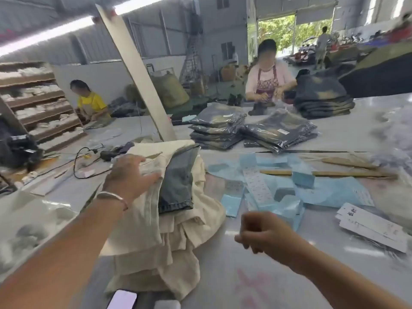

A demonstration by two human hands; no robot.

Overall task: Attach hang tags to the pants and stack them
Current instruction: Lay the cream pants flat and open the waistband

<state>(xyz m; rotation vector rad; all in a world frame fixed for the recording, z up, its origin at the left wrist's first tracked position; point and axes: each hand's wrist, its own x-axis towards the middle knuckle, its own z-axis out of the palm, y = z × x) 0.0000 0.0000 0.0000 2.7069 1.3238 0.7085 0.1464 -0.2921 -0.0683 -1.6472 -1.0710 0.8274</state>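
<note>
While the left hand [130, 175] lies with spread fingers atop the pants stack [156, 219], the right hand [263, 233] hangs curled, apparently empty.

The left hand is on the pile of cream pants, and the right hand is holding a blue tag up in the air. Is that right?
Not quite. In the head view the left hand does rest on the pile of cream pants, but the right hand holds no blue tag: it hangs above the table with its fingers curled on nothing. The blue tags lie on the table farther back.
</note>
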